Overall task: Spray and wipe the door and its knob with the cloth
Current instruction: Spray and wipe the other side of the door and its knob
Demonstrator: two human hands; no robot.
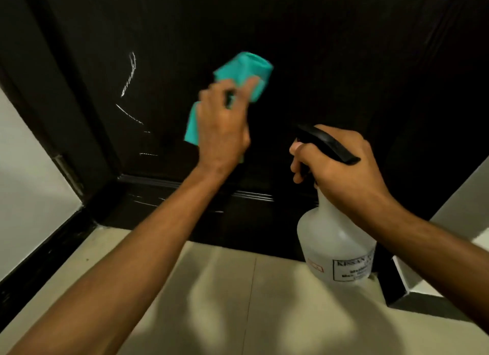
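Your left fingers (248,87) are curled round a bunched teal cloth (246,71), thumb and forefinger pinching a fold so the wad stands proud of your left hand (222,124) and meets the door (330,63) first. The rest of the cloth hangs behind your palm; that grip looks chosen to keep a padded face on the dark panel while you rub. The hand and cloth are blurred, so exactly how firmly the cloth presses cannot be told.

Your right hand (336,167) is wrapped round the neck of the spray bottle (333,238), fingers curled at the trigger under the black head, nozzle aimed at the door. You hold it low and to the side, probably to keep it ready without crossing the wiping arm.

White streaks (129,77) mark the panel left of the cloth. The knob is not in view.
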